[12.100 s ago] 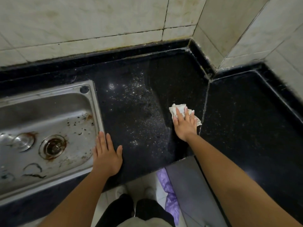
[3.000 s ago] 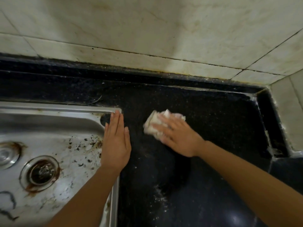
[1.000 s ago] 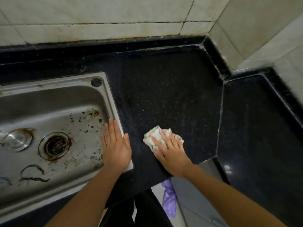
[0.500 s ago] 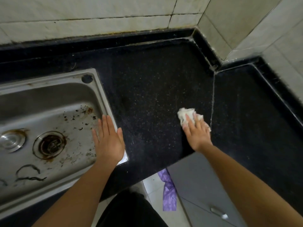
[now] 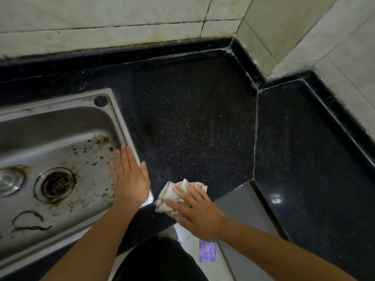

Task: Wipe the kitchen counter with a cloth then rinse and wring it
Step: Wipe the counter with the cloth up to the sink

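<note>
A crumpled off-white cloth (image 5: 170,196) lies on the black speckled counter (image 5: 194,122), near its front edge and just right of the sink's corner. My right hand (image 5: 197,212) presses flat on top of the cloth, fingers spread and pointing left. My left hand (image 5: 128,176) rests flat, fingers together, on the right rim of the steel sink (image 5: 60,138), holding nothing. The sink basin is stained, with brown debris around the drain (image 5: 54,184).
Pale tiled walls (image 5: 121,21) rise behind the counter and at the right corner. A second black counter section (image 5: 310,159) runs along the right past a seam. Below the front edge are a grey cabinet door (image 5: 243,216), a purple bag (image 5: 207,252) and floor tiles.
My right hand has swept the cloth left and toward the front edge, from beside the counter seam to just next to the sink's corner. My left hand has stayed on the sink rim.
</note>
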`<control>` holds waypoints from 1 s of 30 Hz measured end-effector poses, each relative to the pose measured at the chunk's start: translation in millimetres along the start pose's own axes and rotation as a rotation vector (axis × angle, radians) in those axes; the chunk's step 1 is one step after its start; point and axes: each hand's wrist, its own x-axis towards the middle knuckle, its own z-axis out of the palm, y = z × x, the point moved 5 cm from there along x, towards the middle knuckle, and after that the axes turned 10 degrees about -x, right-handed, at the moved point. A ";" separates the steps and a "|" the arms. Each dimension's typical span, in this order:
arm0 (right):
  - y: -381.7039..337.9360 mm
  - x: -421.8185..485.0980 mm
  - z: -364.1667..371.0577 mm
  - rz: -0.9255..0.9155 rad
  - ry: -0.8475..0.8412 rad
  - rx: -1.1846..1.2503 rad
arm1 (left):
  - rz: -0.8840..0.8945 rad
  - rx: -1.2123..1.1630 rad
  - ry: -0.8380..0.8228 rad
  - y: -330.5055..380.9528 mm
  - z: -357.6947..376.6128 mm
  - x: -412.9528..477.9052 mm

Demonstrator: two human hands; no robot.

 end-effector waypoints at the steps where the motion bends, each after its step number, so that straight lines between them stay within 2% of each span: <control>1: 2.7 1.4 -4.8 -0.057 0.009 -0.053 | 0.004 -0.006 0.008 0.2 0.2 0.2; 4: 19.6 18.5 -19.4 -0.138 -0.036 -0.031 | 0.015 -0.023 0.040 0.9 0.7 0.8; 14: 57.4 157.1 -75.8 0.036 -0.027 0.104 | 0.047 -0.026 0.099 0.3 2.1 -0.2; 22: 61.0 280.8 -119.1 0.150 -0.034 0.132 | 0.045 -0.040 0.137 -4.8 3.9 2.8; 26: 54.8 292.2 -121.7 0.204 -0.021 0.142 | 0.040 -0.028 0.144 -6.5 5.6 3.5; 30: 40.3 253.6 -108.5 0.163 -0.009 0.154 | 0.026 -0.029 0.144 -7.2 3.8 1.1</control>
